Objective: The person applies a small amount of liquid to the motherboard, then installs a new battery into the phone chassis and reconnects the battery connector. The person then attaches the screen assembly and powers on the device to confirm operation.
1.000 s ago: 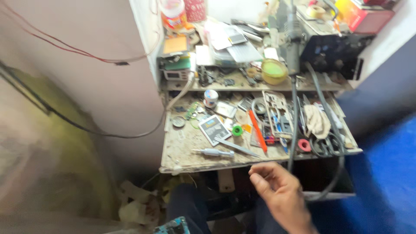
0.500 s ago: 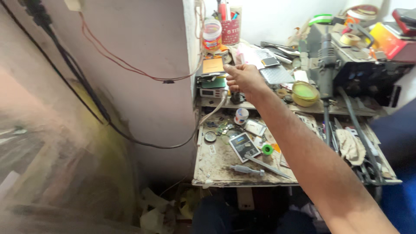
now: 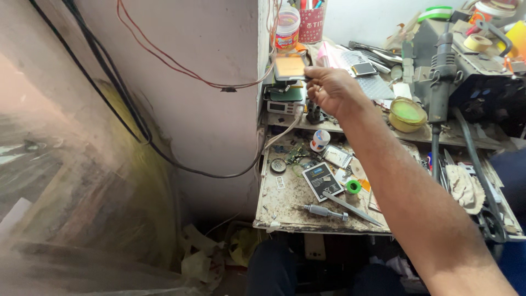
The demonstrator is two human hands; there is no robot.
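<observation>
Reaching farther since earlier, right hand (image 3: 333, 90) pinches the phone (image 3: 290, 67), long axis pointing left toward the wall (image 3: 181, 98)

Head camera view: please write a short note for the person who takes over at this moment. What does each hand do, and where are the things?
Right hand: arm stretched to the upper shelf, fingers pinching a small flat orange-faced device, lifted just above the stack by the wall.
Left hand: not in view.
Lower bench: screwdriver, tweezers, flat battery, green tape roll, all untouched.
Done: device gripped. Left: device not yet brought down to the bench.
</observation>
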